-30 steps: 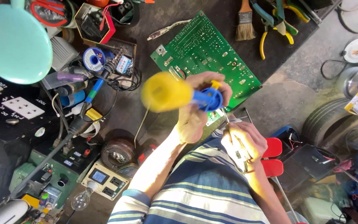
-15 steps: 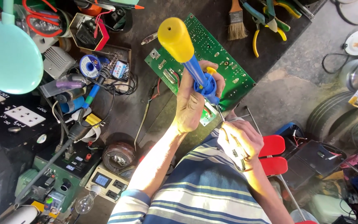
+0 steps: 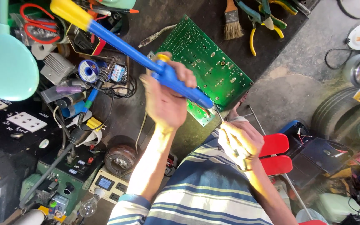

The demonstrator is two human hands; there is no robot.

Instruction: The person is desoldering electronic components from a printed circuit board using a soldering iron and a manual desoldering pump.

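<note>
Dark bench [image 3: 167,16] w/ green circuit board [image 3: 205,62] lying solder side up, not lifted or moved off. Left hand [image 3: 167,98] clenched round a blue desoldering pump [image 3: 146,56] w/ yellow plunger end, nozzle down at the board's near edge. Right hand [image 3: 238,141] closed on a thin metal-tipped tool, prob. iron, tip just beside the nozzle. Judging by that, rework is mid-way; can't tell which joints are cleared. Brush [image 3: 232,18] & pliers [image 3: 263,18] untouched.
</note>
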